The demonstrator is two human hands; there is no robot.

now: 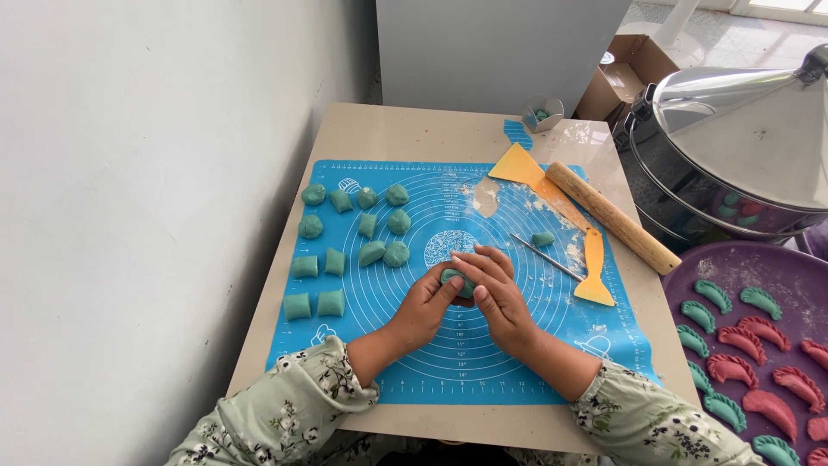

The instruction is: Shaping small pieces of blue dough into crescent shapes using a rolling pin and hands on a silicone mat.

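**Two hands shaping teal dough over a blue baking mat**

At the centre of a blue silicone baking mat, the left hand and the right hand meet, fingers curled together and pinched around a small piece of teal dough. The dough is held between both hands just above the mat, and only a sliver of it shows between the fingertips. Both arms wear pale green floral sleeves.

To the left of the hands, cut teal dough pieces lie in loose rows on the mat. Just to the right of the hands lies a thin metal stick, with one more small teal dough lump near it. Further right, a yellow plastic scraper lies slantwise, and beside it a wooden rolling pin rests on the beige table. Flour dusts the mat near the scraper.

At the far right, a purple tray holds crimped teal and pink dumplings. Behind it stands a large steel steamer with a domed lid. A small paper cup sits at the table's far edge.
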